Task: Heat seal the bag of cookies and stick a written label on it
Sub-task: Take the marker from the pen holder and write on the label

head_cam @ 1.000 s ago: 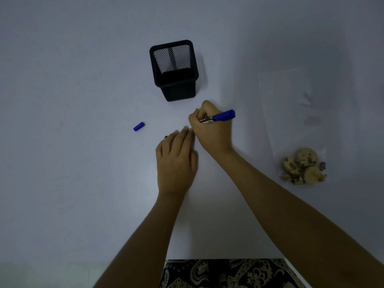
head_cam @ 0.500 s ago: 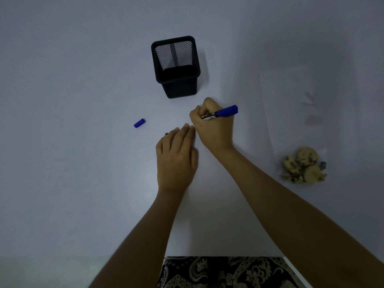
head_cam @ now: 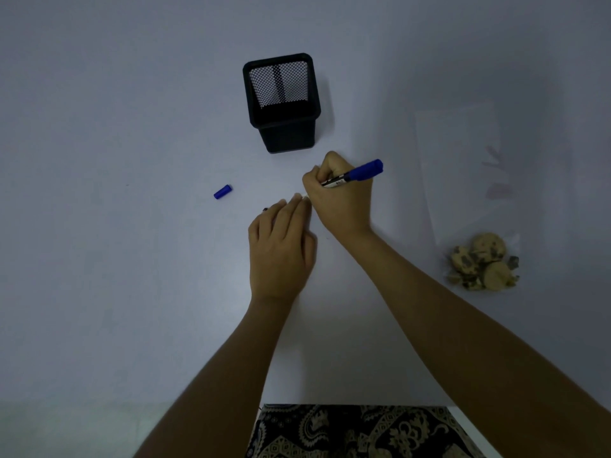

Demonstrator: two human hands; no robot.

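The right hand (head_cam: 340, 200) has its grip clenched around the blue marker (head_cam: 358, 173); long axis runs 8 to 2 o'clock, rear end toward 2. The left hand (head_cam: 281, 246) lies flat, released, on the desk (head_cam: 132, 259). Cookie bag (head_cam: 463, 193) lies at 3 o'clock.

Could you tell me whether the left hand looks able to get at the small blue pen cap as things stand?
Probably yes: the small blue pen cap lies alone on the white table, left of the left hand, with nothing between; that hand is pressed flat, holding nothing visible.
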